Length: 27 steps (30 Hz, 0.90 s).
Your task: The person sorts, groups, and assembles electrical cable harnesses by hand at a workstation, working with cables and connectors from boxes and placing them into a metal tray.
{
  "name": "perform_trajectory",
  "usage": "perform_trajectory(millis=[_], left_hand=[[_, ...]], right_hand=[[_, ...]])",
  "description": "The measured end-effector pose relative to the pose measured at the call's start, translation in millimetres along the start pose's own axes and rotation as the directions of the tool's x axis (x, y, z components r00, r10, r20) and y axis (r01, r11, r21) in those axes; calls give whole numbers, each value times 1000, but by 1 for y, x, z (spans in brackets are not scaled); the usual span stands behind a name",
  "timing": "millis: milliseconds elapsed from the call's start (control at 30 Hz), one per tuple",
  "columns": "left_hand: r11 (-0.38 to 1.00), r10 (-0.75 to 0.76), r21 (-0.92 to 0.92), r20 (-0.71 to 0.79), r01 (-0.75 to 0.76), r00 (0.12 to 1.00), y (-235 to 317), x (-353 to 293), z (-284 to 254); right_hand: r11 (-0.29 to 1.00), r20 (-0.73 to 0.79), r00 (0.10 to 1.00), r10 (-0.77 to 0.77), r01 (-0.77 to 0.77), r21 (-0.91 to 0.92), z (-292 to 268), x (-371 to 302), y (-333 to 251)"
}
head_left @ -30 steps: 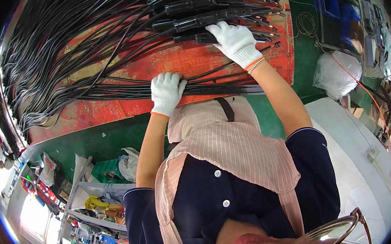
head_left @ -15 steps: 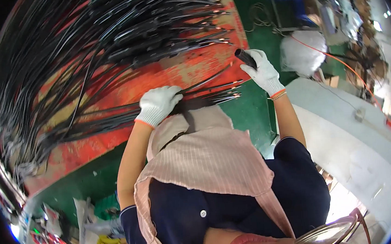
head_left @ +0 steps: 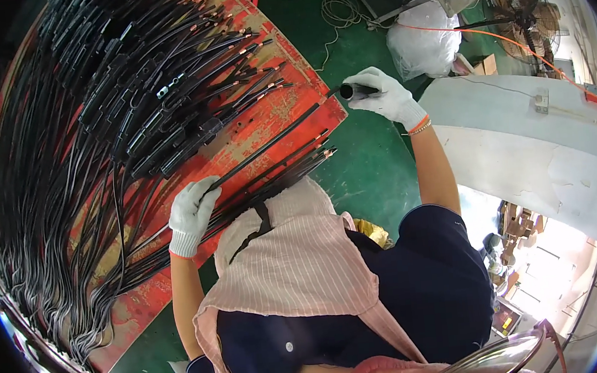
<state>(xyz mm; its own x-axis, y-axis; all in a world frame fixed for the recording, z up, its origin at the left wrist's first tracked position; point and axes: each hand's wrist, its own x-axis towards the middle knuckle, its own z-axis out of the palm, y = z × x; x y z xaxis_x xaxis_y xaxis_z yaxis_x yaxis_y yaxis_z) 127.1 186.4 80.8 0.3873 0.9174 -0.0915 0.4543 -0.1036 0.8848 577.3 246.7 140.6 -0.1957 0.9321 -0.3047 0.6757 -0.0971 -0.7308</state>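
Observation:
My left hand, in a white knit glove, is closed around a black cable that stretches up and to the right over the red tabletop. At the table's right corner my gloved right hand grips a short black tube, its open round end turned toward me. The cable's far end reaches my right fingertips beside the tube; whether it enters the tube I cannot tell. Closer to my body lies a bundle of thinner black cables with bare copper tips.
Dense black cables with dark fittings and copper ends cover the table's left and far parts. Right of me stands a pale grey surface. Beyond are a clear plastic bag, an orange cord and a fan. The floor is green.
The view has turned. The cable's end, apart from my right hand before, now meets its fingertips. The tube has tilted so its opening faces me. My left hand sits farther back along the cable.

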Motion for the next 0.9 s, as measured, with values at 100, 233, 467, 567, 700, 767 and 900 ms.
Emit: perform_trajectory(millis=[100,233,467,567,700,767,900], left_hand=[[1000,-2,21,46,1,999,-3,1,-3],[998,42,34,22,-43,999,-6,3,-4],[999,23,23,-5,-23,1000,-4,7,-9],[992,48,113,26,-51,999,-6,7,-10],[875,245,433,-7,-218,970,-11,10,-9],[716,416,614,8,-333,909,-5,14,-13],[558,543,682,132,-474,829,-6,9,-13]], right_hand=[[989,13,998,-64,65,-130,-6,3,-11],[925,59,993,-101,116,-361,-16,13,-25],[906,109,992,-65,104,-410,-15,28,-36],[897,253,960,-123,217,-385,-13,34,-42],[818,350,932,-93,272,-507,-13,34,-74],[835,430,899,83,172,-522,-18,34,-85],[944,781,531,328,-195,-265,-3,43,-97]])
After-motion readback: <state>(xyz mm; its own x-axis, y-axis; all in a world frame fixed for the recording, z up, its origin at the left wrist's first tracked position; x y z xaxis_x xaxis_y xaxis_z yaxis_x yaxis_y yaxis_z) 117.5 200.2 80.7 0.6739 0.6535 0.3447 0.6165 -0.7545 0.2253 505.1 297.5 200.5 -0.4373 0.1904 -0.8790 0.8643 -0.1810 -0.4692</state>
